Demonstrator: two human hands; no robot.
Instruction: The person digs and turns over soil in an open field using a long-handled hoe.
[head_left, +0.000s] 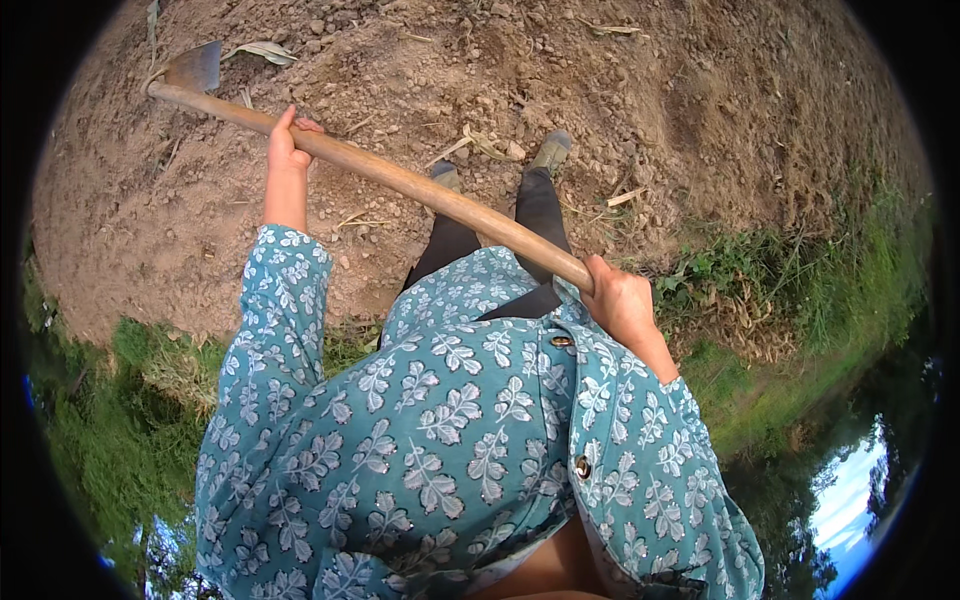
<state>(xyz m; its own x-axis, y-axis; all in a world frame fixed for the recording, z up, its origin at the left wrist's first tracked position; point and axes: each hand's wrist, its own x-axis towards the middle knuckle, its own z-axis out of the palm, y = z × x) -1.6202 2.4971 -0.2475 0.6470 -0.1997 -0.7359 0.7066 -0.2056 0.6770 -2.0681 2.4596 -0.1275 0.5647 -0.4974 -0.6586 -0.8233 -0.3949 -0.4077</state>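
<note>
A hoe with a long wooden handle (420, 187) slants across in front of my body, from upper left down to the right. My left hand (289, 142) supports the shaft partway toward the head, its thumb standing up beside the wood. Around the butt end is my right hand (621, 298), fingers wrapped over it. The metal hoe blade (195, 67) is at the far upper left, above loose brown soil; whether it touches the ground I cannot tell. My shoes (553, 148) stand on the soil beyond the handle.
Bare, cloddy soil (675, 112) spreads ahead and to both sides. Dry leaf scraps (262, 52) and a pale stalk piece (626, 196) lie on it. Green weeds (735, 277) border the soil at right, with more grass (127, 405) at lower left.
</note>
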